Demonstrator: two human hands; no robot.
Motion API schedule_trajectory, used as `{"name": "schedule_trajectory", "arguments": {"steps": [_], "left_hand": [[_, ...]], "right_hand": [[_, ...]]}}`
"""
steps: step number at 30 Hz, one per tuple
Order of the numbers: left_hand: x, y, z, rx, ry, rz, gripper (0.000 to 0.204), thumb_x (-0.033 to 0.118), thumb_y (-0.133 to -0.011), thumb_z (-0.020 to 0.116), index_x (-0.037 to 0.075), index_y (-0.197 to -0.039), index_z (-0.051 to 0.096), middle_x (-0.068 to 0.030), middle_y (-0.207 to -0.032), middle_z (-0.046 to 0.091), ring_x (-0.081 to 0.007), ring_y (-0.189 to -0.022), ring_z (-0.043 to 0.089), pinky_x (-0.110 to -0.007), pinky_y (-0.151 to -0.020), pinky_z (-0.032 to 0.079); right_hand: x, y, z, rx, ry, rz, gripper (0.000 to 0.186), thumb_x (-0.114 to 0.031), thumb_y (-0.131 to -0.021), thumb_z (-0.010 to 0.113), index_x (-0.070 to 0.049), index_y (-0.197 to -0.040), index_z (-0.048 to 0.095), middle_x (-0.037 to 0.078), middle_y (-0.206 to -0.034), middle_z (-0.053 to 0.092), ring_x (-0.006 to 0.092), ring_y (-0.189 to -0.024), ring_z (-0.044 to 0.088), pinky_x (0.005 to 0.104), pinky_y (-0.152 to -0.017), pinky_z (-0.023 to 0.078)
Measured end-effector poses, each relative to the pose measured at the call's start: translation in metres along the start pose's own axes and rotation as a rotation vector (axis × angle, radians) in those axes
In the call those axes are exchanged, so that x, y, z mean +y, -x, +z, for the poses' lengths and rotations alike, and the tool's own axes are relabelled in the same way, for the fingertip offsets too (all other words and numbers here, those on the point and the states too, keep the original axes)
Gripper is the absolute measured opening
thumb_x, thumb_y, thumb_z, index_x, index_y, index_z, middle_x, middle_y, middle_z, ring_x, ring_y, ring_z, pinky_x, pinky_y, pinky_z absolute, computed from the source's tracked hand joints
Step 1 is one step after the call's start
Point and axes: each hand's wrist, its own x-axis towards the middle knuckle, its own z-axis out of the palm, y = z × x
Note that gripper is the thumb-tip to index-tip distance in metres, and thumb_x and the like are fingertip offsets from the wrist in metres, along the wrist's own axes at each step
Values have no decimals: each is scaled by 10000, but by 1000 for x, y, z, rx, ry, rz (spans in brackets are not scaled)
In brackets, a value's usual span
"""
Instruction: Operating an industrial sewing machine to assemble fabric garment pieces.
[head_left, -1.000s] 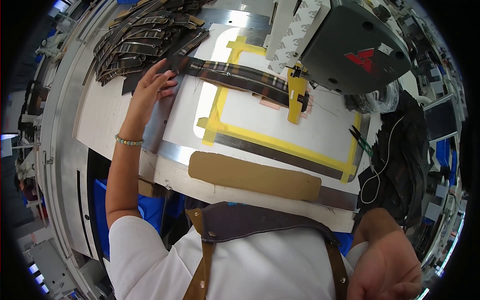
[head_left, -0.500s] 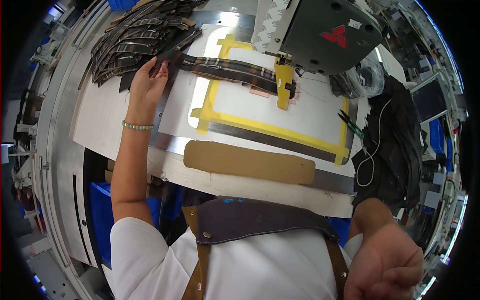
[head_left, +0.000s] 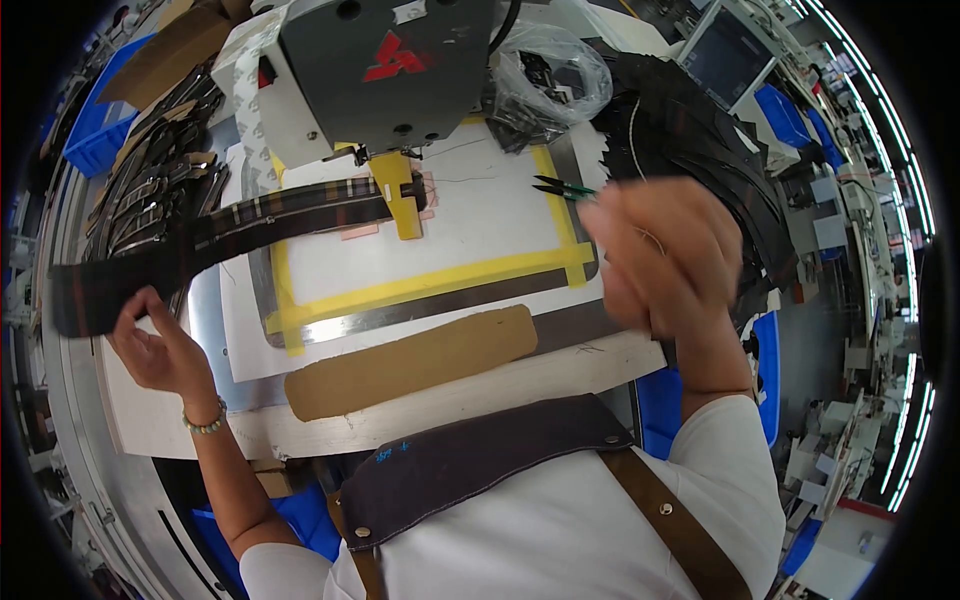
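Overhead view of a sewing bench. Step in hand, judging by the layout: steadying a long dark plaid zipper strip [head_left: 290, 210], one end under a yellow clamp [head_left: 400, 205] below a grey machine head [head_left: 390, 70], the other stretched out to the left. At the strip's free end, the left hand [head_left: 160, 352]: fingers loosely bent and slightly parted, tips at the lower edge; cannot tell whether pinching or only touching. On the opposite side, the right hand [head_left: 670, 250], blurred, fingers curled inward, just beside green-handled snips [head_left: 567, 188]; cannot tell whether holding anything. Next move probably calls for keeping the free end supported and level, without tugging at the clamped end.

Around the work: beneath the clamp, a white sheet [head_left: 490, 235] bordered in yellow tape [head_left: 430, 288]; nearer the body, a tan board [head_left: 410, 365] lying flat. Close behind the strip at left, a pile of similar strips [head_left: 160, 190], possibly in the way and liable to snag. To the right, a clear plastic bag [head_left: 575, 75] and heaped dark fabric pieces [head_left: 700, 140], partly behind the right hand.
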Motion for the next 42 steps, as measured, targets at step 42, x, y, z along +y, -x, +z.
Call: {"name": "schedule_trajectory", "arguments": {"steps": [42], "left_hand": [[129,8,59,-1320,628,-95,165,-37,-920,710,-7,-1078,746,-131,-1133,751,-301,-1049,729,-374,-926,582]], "right_hand": [[213,103,173,-881,-101,746,157,-118,-871,668,-41,-969,765,186,-887,756,369,-819,710,423,-759,558]]}}
